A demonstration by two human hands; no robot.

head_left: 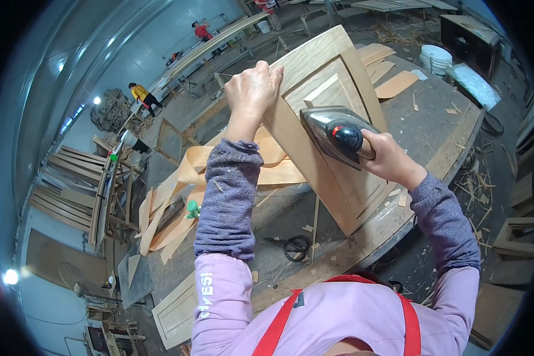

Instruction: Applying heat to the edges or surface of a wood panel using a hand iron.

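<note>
At the frame's centre, a pale wooden panelled door [302,142] stands tilted on a worn grey worktable [436,110]. The left hand [253,89] grips its upper left edge; the right hand's [393,159] fingers wrap the handle of a silver, black-knobbed iron [321,123] against it. Curled tan veneer strips [280,173] lie left of centre, black scissors [296,247] lower centre. A white plastic bucket [436,60] stands upper right; a yellow-topped person [140,92] bends upper left.

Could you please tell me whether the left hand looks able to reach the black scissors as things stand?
Probably not without letting go: the left hand grips the wooden panel. Otherwise the way looks free, as the black scissors lie uncovered on the tabletop.
</note>
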